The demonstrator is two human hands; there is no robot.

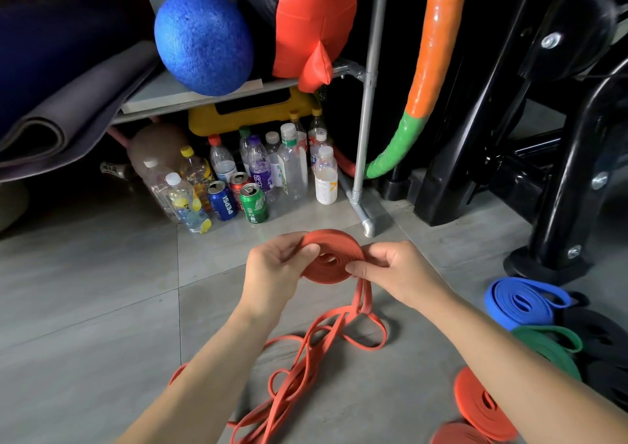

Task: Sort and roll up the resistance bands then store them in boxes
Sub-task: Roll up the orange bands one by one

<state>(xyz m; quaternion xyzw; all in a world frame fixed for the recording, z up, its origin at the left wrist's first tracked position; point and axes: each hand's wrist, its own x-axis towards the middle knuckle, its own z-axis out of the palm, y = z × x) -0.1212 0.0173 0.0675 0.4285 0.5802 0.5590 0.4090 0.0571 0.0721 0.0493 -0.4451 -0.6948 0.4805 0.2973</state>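
Pinching the left rim of the orange resistance band coil (334, 250), the left hand (272, 273) has its grip closed on it; the right hand (394, 270) pinches the right rim likewise. Its loose tail (306, 358) pools on the floor (102, 273). A blue roll (523, 302), green roll (550, 345) and orange roll (482, 406) lie rightward.

Dim indoor light, floor (102, 290) evenly lit w/ soft shadows; glare on orange tube (438, 35); top-left corner v. dark; wide-angle bend at edges, slight blur on mat (68, 110)

coil (331, 260) dead centre, loose tail (306, 358) on floor (85, 290) below; rolled bands (523, 304) lower right; bottles (292, 164) behind, under shelf (159, 95), ball (204, 40) on it
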